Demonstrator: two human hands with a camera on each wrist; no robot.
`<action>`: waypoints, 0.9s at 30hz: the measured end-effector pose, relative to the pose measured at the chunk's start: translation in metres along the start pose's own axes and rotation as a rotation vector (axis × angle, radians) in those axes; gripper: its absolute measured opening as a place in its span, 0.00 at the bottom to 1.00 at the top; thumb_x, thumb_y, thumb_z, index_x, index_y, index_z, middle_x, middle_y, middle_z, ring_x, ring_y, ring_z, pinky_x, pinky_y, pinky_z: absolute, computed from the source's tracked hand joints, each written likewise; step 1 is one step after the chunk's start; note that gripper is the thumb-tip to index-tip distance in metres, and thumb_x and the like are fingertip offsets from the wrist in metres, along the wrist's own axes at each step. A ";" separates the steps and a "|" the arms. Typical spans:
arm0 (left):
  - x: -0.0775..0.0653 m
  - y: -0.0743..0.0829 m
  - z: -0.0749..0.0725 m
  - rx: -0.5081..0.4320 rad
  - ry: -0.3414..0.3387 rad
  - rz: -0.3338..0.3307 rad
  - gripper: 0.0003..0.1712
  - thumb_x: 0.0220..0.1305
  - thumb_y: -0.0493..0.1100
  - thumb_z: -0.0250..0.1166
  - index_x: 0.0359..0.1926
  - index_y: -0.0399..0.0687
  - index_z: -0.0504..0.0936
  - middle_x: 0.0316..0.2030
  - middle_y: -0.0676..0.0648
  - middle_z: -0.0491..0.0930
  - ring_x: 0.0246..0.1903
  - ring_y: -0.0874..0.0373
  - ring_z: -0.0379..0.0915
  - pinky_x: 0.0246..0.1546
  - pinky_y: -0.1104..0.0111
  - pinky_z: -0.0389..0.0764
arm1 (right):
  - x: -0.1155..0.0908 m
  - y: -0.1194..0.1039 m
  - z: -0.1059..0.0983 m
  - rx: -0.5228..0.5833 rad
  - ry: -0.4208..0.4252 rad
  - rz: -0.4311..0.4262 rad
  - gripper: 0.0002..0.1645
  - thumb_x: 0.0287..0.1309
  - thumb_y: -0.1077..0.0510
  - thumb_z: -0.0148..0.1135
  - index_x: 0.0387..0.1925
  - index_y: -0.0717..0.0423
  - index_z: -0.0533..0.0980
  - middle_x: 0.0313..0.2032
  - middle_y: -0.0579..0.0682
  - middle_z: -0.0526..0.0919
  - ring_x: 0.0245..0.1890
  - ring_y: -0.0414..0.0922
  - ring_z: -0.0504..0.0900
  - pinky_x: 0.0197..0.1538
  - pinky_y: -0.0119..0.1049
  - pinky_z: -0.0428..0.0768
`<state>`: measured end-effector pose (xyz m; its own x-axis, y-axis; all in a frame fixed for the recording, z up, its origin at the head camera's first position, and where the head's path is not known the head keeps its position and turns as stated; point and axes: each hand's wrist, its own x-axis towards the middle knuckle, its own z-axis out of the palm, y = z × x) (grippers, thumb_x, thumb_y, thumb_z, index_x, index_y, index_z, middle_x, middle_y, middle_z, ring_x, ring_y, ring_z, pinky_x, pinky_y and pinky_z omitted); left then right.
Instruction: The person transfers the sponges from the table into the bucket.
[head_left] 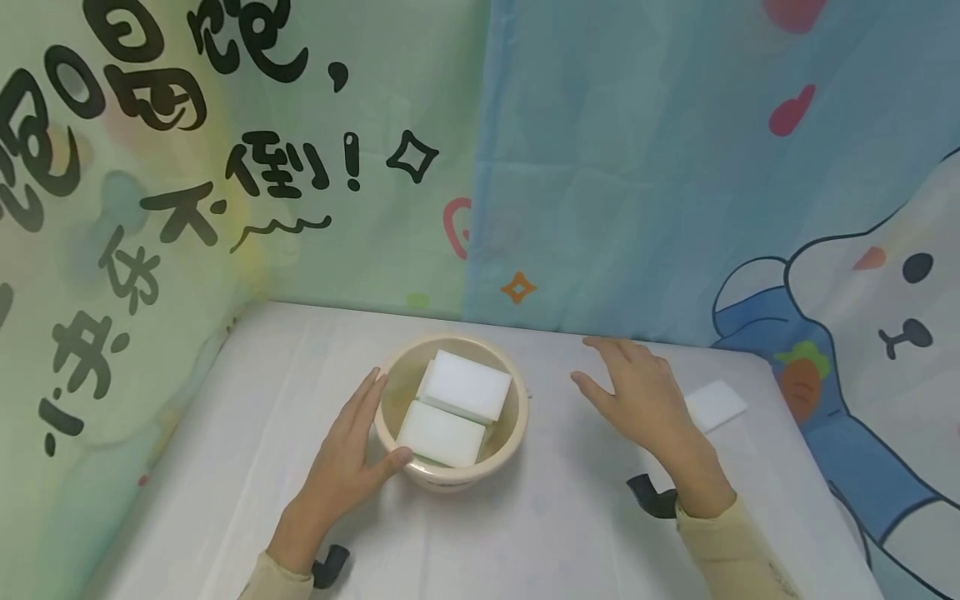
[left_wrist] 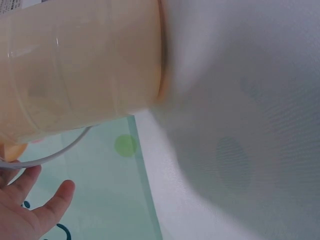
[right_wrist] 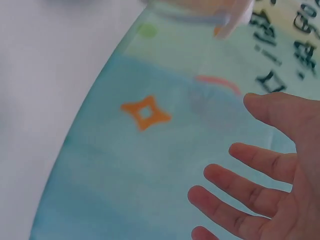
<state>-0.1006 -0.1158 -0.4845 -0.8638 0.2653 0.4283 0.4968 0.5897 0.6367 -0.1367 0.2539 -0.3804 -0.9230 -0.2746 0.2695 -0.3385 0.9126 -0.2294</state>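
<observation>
A round cream bucket (head_left: 517, 417) stands upright on the white-covered table, with white rectangular sponges (head_left: 463, 387) inside. In the left wrist view, the ribbed side of the bucket (left_wrist: 85, 65) shows, and a thin pale handle (left_wrist: 60, 152) hangs by it. My left hand (head_left: 348, 454) is at the bucket's left side, fingers extended along the outside and thumb at the rim. To the right of the bucket, my right hand (head_left: 637, 396) hovers apart from it, holding nothing, its fingers spread. Behind my right wrist lies another white sponge (head_left: 716, 406) on the table.
A printed cloth backdrop (head_left: 600, 167) with lettering and a cartoon animal rises behind and beside the table (head_left: 300, 350). Black straps (head_left: 652, 497) show at both wrists.
</observation>
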 end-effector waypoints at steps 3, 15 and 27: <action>0.000 0.000 0.000 -0.004 -0.001 0.002 0.55 0.64 0.79 0.49 0.80 0.52 0.50 0.77 0.43 0.50 0.74 0.44 0.51 0.66 0.41 0.61 | -0.006 0.017 -0.002 0.002 0.010 0.037 0.29 0.66 0.51 0.64 0.60 0.68 0.73 0.56 0.69 0.77 0.56 0.67 0.74 0.53 0.67 0.72; -0.001 -0.001 0.000 0.000 -0.001 0.012 0.55 0.65 0.78 0.49 0.80 0.51 0.50 0.78 0.45 0.50 0.74 0.45 0.50 0.67 0.43 0.60 | -0.030 0.071 0.001 -0.010 -0.007 0.189 0.31 0.66 0.53 0.63 0.61 0.72 0.71 0.53 0.73 0.77 0.51 0.70 0.75 0.46 0.70 0.72; 0.000 -0.001 0.000 0.001 0.000 0.016 0.55 0.65 0.79 0.48 0.80 0.50 0.50 0.77 0.44 0.50 0.74 0.45 0.50 0.67 0.43 0.60 | -0.044 0.136 0.012 0.030 -0.085 0.421 0.38 0.71 0.46 0.56 0.61 0.78 0.64 0.52 0.79 0.72 0.49 0.73 0.73 0.44 0.67 0.75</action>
<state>-0.1011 -0.1168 -0.4855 -0.8558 0.2750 0.4381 0.5105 0.5861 0.6292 -0.1442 0.3870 -0.4345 -0.9932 0.0943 0.0688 0.0664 0.9414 -0.3306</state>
